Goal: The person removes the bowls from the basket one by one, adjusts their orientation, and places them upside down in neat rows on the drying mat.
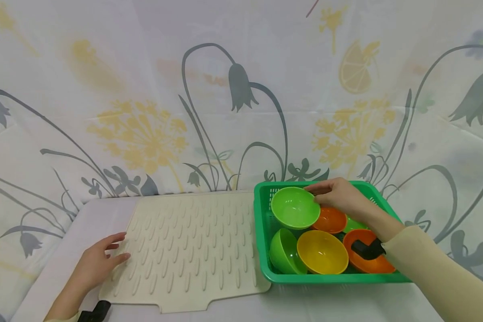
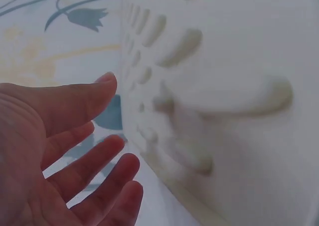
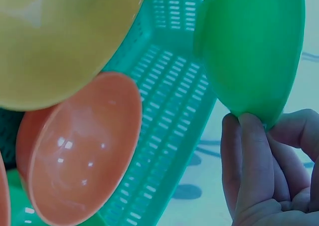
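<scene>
My right hand point(image 1: 340, 197) pinches the rim of a light green bowl point(image 1: 294, 208) over the back left of a green plastic basket point(image 1: 333, 278). In the right wrist view the green bowl point(image 3: 254, 51) is tilted, with thumb and fingers on its edge. Inside the basket lie another green bowl point(image 1: 286, 252), a yellow bowl point(image 1: 323, 252), two orange bowls, one behind point(image 1: 330, 220) and one at the right front point(image 1: 376, 261), and a partly hidden green one point(image 1: 353, 224). My left hand point(image 1: 98, 259), fingers apart and holding nothing, is by the left edge of a cream ridged mat point(image 1: 185, 250).
The mat lies flat on a white-covered table point(image 1: 326, 304), its right side against the basket. Behind rises a flower-printed cloth point(image 1: 209, 125). A black strap piece point(image 1: 368, 249) sits at the right wrist, and another point(image 1: 94, 311) at the left.
</scene>
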{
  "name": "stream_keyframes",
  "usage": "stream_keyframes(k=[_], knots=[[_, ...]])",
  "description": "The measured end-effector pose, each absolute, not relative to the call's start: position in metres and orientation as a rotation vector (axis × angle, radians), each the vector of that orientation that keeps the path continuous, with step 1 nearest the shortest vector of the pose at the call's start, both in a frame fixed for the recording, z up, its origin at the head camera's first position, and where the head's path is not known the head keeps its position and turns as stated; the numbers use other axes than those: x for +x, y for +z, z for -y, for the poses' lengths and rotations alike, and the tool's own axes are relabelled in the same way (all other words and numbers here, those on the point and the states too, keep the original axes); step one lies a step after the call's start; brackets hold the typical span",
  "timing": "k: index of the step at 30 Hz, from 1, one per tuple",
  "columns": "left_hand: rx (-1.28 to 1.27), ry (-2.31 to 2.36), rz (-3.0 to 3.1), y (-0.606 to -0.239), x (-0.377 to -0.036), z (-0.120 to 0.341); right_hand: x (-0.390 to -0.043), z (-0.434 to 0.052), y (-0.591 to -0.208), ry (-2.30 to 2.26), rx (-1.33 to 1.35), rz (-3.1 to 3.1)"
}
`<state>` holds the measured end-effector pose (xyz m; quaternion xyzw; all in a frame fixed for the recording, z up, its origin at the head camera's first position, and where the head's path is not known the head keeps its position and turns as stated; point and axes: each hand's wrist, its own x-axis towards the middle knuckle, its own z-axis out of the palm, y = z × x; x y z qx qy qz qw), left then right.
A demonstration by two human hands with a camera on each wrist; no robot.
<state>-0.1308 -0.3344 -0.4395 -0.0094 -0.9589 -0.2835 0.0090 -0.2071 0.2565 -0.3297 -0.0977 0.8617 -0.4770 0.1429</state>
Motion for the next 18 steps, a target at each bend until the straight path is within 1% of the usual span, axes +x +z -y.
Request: stream_keyframes(k=[6, 18], knots=[[-0.150, -0.965, 2.912, -0.426, -0.127, 0.311, -0.198, -0.249, -0.327, -1.407, -0.329, -2.469], [-0.438, -1.209, 2.731, -0.398, -0.120, 0.245, -0.180, -0.226, -0.323, -1.416, -0.360, -2.504]])
